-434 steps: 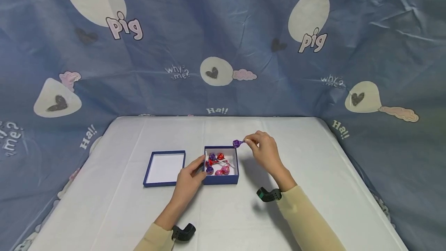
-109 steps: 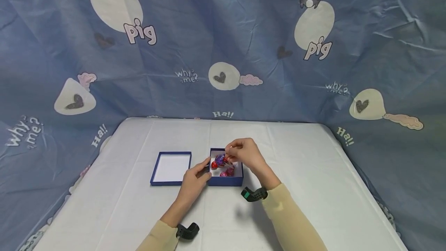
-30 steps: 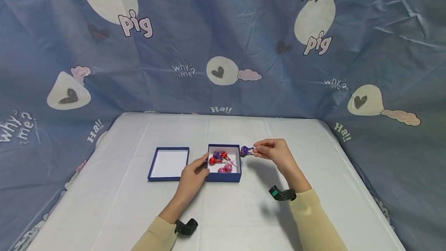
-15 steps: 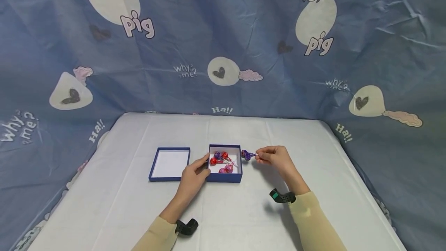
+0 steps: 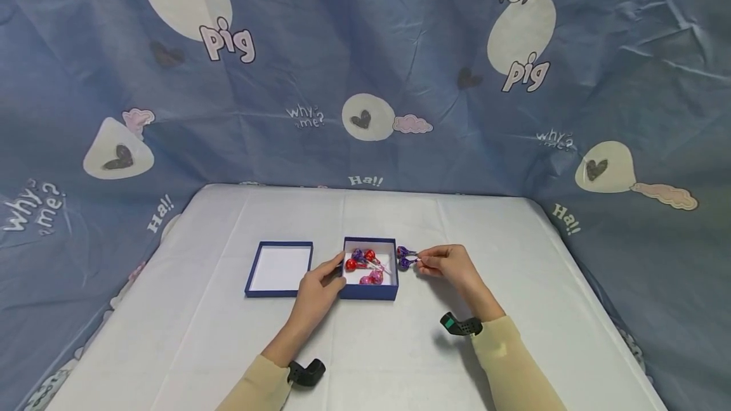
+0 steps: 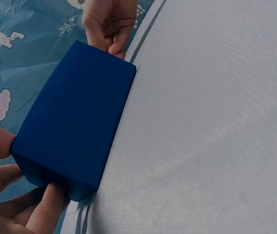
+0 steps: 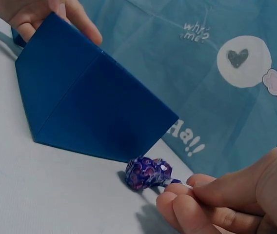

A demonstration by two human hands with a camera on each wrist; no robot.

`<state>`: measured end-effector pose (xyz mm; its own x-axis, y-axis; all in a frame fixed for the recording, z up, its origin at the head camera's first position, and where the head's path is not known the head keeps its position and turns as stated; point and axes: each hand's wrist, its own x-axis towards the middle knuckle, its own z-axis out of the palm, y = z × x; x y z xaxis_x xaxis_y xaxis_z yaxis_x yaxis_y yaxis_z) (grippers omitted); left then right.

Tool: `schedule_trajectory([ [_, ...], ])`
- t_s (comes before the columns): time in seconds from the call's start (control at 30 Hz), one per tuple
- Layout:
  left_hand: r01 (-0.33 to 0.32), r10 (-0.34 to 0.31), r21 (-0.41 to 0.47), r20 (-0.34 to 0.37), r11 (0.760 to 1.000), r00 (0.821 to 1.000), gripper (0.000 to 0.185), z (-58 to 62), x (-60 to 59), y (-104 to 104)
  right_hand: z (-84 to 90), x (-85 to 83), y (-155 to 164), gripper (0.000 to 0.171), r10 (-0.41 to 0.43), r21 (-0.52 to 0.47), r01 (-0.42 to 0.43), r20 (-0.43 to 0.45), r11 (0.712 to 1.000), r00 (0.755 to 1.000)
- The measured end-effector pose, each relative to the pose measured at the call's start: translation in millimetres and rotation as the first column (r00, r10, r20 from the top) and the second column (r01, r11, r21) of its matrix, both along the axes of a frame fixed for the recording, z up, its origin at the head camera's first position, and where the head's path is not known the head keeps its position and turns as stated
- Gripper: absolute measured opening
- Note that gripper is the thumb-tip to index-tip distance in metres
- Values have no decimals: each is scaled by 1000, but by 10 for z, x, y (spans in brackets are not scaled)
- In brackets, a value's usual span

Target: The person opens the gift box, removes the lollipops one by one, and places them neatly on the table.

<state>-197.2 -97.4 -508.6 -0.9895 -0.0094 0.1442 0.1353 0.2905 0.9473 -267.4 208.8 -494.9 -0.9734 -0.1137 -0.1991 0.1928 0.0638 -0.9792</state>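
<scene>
My left hand (image 5: 315,287) grips the left side of an open blue box (image 5: 368,292) with a white inside. Purple, red and pink wrapped lollipops lie in it, among them a red lollipop (image 5: 351,264) and a pink lollipop (image 5: 375,277). Right of the box, my right hand (image 5: 451,265) pinches the stick of a purple lollipop (image 5: 404,264). Another purple lollipop (image 5: 403,250) lies just behind it, close to the box wall. In the right wrist view the purple lollipop heads (image 7: 146,173) overlap low beside the blue wall, thumb and fingers on the white stick.
The box's blue-rimmed lid (image 5: 280,267) lies inside up to the left of the box, near my left hand. A white cloth (image 5: 365,347) covers the table. Behind it hangs a blue printed curtain (image 5: 320,49).
My right hand has taken a purple lollipop out of the box to its right side. Over the last second it came lower and nearer, parting the two purple heads. My left hand stays on the box.
</scene>
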Motion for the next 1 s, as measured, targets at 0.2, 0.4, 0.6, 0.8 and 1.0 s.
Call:
schedule_trajectory([
  [0.2, 0, 0, -11, 6, 1000, 1000, 53, 4, 30, 14, -60, -6, 13, 20, 11, 21, -11, 3, 1000, 1000],
  [0.4, -5, 5, -19, -1, 1000, 1000, 52, 17, 30, 26, -120, -28, 36, 10, 47, 256, -19, -101, 967, 994],
  [0.6, -5, 5, -16, 6, 1000, 1000, 52, 19, 24, 24, -136, -19, 51, 4, 86, 447, 7, -189, 895, 978],
  [0.8, -3, 3, -22, 3, 1000, 1000, 52, 18, 18, 23, -157, -11, 59, 7, 84, 535, 60, -242, 843, 967],
  [1.0, -5, 5, -33, 3, 999, 1000, 52, 20, 16, 15, -166, -6, 40, 7, 90, 577, 81, -262, 812, 961],
])
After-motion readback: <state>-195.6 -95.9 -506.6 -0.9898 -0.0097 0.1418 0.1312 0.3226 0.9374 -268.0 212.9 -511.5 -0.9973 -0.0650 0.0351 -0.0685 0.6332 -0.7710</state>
